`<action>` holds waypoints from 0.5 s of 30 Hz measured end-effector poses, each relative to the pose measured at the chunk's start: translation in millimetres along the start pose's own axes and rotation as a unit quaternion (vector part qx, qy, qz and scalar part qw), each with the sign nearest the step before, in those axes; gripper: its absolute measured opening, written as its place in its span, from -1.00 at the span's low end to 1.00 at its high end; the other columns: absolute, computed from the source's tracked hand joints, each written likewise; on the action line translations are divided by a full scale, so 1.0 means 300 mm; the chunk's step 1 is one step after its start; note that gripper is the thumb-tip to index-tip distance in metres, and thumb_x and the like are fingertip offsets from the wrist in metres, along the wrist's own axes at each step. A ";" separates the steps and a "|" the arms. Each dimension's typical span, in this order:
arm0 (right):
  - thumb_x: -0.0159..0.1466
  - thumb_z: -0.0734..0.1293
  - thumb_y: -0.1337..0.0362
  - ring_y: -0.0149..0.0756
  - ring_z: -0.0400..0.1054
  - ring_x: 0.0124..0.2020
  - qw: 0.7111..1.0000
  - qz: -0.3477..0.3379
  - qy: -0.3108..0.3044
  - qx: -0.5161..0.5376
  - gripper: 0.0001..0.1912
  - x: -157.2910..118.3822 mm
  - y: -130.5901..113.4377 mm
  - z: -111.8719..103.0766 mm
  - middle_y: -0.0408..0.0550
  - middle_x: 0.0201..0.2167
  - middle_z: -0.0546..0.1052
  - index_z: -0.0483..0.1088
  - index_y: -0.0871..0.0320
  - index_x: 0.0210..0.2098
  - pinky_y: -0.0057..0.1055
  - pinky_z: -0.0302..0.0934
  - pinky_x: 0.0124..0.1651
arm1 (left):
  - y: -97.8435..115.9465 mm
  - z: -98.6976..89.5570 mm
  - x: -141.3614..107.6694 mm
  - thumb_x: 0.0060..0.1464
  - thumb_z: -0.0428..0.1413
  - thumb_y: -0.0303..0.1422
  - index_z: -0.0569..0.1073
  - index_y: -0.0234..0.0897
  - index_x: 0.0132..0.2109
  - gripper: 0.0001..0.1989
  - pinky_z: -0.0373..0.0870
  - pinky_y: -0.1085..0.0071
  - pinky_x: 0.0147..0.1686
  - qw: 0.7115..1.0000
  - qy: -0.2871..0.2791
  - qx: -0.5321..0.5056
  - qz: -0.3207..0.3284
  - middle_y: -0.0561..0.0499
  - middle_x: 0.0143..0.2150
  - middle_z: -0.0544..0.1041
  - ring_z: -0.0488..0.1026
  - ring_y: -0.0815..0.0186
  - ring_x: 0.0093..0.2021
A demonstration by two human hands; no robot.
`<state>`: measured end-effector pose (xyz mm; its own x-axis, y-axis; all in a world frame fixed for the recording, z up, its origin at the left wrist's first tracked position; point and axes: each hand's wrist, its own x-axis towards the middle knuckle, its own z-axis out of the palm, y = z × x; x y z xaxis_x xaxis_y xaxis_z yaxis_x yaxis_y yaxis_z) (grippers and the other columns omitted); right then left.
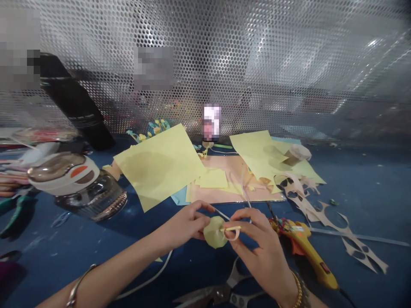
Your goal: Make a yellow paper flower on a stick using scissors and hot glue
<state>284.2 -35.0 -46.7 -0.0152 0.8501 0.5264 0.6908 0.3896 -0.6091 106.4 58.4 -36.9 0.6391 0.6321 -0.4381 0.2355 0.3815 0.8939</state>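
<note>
My left hand (pixel 189 224) and my right hand (pixel 260 244) meet above the blue work surface, holding a small pale yellow-green paper disc (pixel 215 232) between them. The left fingers grip its left edge. The right thumb and fingertips pinch a narrow curled yellow paper strip (pixel 231 231) against the disc. A thin pale strip (pixel 221 214) runs up from the disc past my left fingers. Just right of my right hand lies a yellow hot glue gun (pixel 302 244). Large-handled scissors (pixel 221 291) lie below my hands, partly hidden by my right wrist.
Yellow paper sheets (pixel 157 164) and a peach card (pixel 234 179) lie ahead. Cut-out paper scraps (pixel 324 218) spread to the right. At left stand a glass jar (pixel 96 194), green-handled pliers (pixel 16 209) and a black bottle (pixel 73 102), before a perforated metal wall (pixel 257 55).
</note>
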 end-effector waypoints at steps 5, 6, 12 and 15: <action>0.21 0.32 0.41 -0.19 0.32 -0.22 1.000 -0.008 -0.008 -0.006 -0.87 -0.001 0.005 0.001 -0.03 -0.26 0.44 0.47 0.09 -0.28 -0.20 0.21 -0.19 | -0.003 -0.022 0.018 0.08 0.05 -0.35 0.31 -0.27 -0.10 -0.78 0.42 0.26 -0.19 0.998 0.019 0.052 0.035 -0.07 -0.19 0.50 0.50 0.25 -0.22; 0.21 0.32 0.42 -0.20 0.32 -0.23 1.000 -0.010 -0.009 -0.006 -0.87 -0.002 0.005 0.002 -0.03 -0.27 0.43 0.47 0.09 -0.29 -0.20 0.20 -0.19 | -0.002 -0.025 0.020 0.08 0.05 -0.35 0.31 -0.26 -0.11 -0.79 0.42 0.25 -0.18 0.996 0.028 0.071 0.040 -0.08 -0.17 0.49 0.49 0.24 -0.20; 0.21 0.32 0.42 -0.20 0.32 -0.23 0.999 -0.019 -0.022 -0.016 -0.88 -0.014 0.008 -0.002 -0.03 -0.27 0.43 0.47 0.11 -0.31 -0.19 0.18 -0.16 | -0.003 -0.027 0.030 0.07 0.01 -0.40 0.31 -0.27 -0.14 -0.82 0.41 0.27 -0.23 0.989 0.029 0.137 0.049 -0.06 -0.21 0.47 0.48 0.24 -0.21; 0.21 0.33 0.40 -0.20 0.31 -0.22 0.999 -0.016 -0.020 -0.025 -0.92 -0.016 0.010 -0.005 -0.03 -0.27 0.44 0.46 0.12 -0.32 -0.19 0.17 -0.16 | -0.011 -0.032 0.036 0.06 -0.01 -0.44 0.32 -0.29 -0.13 -0.81 0.41 0.28 -0.22 0.988 0.028 0.140 0.052 -0.07 -0.21 0.46 0.48 0.25 -0.21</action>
<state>287.3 -38.5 -50.1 -0.0663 0.8511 0.5208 0.7242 0.4001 -0.5616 105.6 70.4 -45.6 0.6309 0.6974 -0.3401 0.3697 0.1152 0.9220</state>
